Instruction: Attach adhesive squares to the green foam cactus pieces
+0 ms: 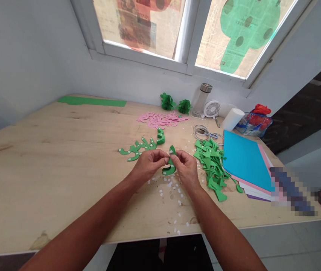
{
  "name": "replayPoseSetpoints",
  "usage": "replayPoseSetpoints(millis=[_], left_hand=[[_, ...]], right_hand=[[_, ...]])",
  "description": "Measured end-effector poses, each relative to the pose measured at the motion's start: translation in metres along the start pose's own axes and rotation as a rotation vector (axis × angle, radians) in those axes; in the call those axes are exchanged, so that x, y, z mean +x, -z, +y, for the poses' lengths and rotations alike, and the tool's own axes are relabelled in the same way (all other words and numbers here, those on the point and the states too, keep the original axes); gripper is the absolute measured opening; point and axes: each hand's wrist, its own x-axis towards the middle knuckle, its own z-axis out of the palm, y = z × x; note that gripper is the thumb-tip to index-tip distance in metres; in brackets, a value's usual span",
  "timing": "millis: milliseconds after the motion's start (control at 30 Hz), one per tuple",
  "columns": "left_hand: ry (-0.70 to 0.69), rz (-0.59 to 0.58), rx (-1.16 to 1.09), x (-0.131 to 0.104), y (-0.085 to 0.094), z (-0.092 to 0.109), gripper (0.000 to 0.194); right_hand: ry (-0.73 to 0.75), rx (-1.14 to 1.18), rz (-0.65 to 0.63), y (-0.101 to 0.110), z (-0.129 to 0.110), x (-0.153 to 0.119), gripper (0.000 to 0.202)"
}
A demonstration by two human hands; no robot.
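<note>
Between my two hands, near the middle of the table, is a curved green paper piece [169, 170] with small white squares on it. My left hand [151, 162] pinches its left edge, and my right hand [186, 165] grips its right side. Just beyond my left hand lie several curved green pieces [133, 149] with white squares on them. A small stack of green cutouts [161, 136] sits beyond my fingers. Small white paper squares [179, 203] are scattered on the table below my hands.
Green scraps [213, 165] are heaped on the right, beside scissors [202, 132] and blue sheets [245, 158]. Pink cutouts [160, 119], two green paper shapes [167, 101], a bottle [201, 99], a fan [211, 109] and a white roll [233, 119] stand or lie farther back. A green strip [92, 101] lies back left.
</note>
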Motion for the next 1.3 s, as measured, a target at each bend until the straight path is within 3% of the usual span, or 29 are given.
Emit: replayPoseSetpoints(millis=[400,733,900,1300], left_hand=[[-0.034,-0.033,-0.001,0.0,0.0,-0.002,0.018],[-0.057,-0.057,0.016,0.0,-0.001,-0.005,0.018],[-0.042,-0.045,0.006,-0.001,-0.001,-0.001,0.02],[-0.008,-0.066,-0.05,-0.003,0.0,0.003,0.019]], right_hand=[[0.026,-0.093,0.02,0.001,-0.005,-0.001,0.022],[0.044,-0.245,0.117,0.0,-0.01,-0.002,0.019],[0.023,-0.13,0.049,0.001,-0.007,0.0,0.021],[0.077,-0.148,-0.018,0.005,-0.009,0.001,0.019]])
